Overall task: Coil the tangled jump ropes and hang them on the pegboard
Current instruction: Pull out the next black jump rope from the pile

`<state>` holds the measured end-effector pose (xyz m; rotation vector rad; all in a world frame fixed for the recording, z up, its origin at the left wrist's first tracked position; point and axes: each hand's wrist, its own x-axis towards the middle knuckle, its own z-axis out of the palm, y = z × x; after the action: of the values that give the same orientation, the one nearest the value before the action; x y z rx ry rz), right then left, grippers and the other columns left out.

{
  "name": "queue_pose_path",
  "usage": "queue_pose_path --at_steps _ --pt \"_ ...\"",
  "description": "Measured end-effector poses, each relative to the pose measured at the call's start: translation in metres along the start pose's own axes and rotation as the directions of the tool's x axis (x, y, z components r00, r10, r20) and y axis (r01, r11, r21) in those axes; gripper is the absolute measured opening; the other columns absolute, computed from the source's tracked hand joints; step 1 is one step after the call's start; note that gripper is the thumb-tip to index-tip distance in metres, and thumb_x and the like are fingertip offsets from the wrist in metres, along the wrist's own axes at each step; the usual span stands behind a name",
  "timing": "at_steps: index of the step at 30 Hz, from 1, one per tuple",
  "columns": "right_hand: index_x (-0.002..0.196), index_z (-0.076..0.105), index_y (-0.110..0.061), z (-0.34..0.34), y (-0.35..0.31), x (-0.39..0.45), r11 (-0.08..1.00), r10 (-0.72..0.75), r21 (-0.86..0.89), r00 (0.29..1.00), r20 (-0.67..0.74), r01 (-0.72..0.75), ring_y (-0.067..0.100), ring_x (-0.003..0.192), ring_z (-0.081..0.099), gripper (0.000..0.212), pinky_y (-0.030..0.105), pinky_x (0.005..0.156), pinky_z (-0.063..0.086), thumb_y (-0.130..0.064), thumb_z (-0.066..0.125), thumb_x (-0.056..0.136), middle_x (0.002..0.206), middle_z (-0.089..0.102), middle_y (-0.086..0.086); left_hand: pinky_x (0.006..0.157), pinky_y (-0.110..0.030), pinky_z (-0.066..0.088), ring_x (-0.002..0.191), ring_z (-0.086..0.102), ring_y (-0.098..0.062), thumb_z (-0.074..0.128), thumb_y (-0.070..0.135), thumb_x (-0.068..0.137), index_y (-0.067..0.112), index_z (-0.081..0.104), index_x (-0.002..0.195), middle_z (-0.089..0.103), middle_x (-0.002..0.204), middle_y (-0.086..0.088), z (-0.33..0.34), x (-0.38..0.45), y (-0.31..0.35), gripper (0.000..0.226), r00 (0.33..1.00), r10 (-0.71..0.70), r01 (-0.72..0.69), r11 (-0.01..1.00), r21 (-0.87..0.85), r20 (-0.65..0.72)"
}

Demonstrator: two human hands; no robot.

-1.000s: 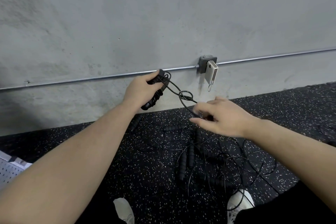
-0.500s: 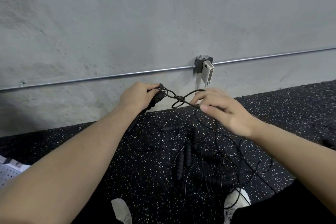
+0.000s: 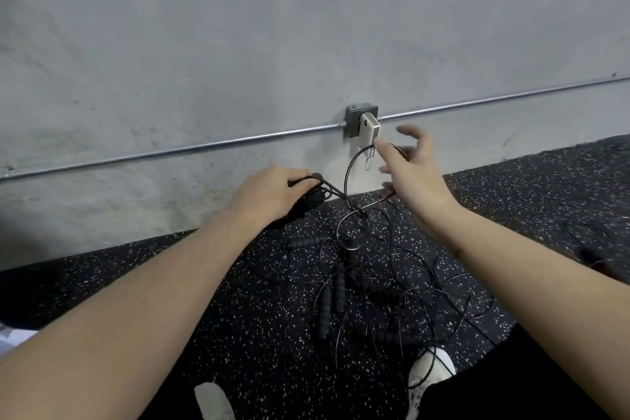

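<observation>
Most of the ropes [image 3: 368, 286] are lying tangled on the floor [image 3: 238, 300], so untangling is in hand, coiling not yet begun. The left hand [image 3: 272, 194] is gripping a handle [image 3: 312, 193]; the right hand [image 3: 409, 177], blurred, fingers loosely spread, is hooking a cord loop [image 3: 351, 167], which probably needs drawing free next.

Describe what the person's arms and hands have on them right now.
Both forearms are bare: no sleeves, gloves, watch or rings show on the left hand or right hand. Lower down are dark clothing and light shoes.
</observation>
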<state>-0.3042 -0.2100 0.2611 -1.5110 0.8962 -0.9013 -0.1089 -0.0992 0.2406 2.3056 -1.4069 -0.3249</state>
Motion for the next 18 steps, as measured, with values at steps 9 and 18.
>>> queue_pose_path --at_steps 9,18 --pt "0.088 0.043 -0.038 -0.005 -0.003 -0.019 0.864 -0.451 -0.245 0.892 0.014 0.44 0.003 0.06 0.039 0.03 0.018 0.059 0.033 -0.027 0.071 0.093 0.066 0.042 -0.014 0.085 -0.037 0.055 0.098 0.071 -0.025 0.049 0.058 0.1 0.048 0.072 0.113 0.076 0.107 0.005 -0.006 0.005 -0.009 0.027 0.989 -0.13 0.138 0.982 -0.126 0.07" --pt "0.114 0.064 -0.035 -0.011 -0.003 -0.018 0.873 -0.264 -0.264 0.851 0.453 0.411 -0.001 0.104 0.062 0.037 0.02 0.094 0.049 -0.029 0.081 0.082 0.11 0.067 -0.019 0.081 -0.03 0.051 0.09 0.063 -0.012 0.052 0.056 0.101 0.043 0.071 0.121 0.071 0.107 0.01 -0.01 0.005 -0.012 0.032 0.979 -0.169 0.198 0.916 -0.35 0.111"
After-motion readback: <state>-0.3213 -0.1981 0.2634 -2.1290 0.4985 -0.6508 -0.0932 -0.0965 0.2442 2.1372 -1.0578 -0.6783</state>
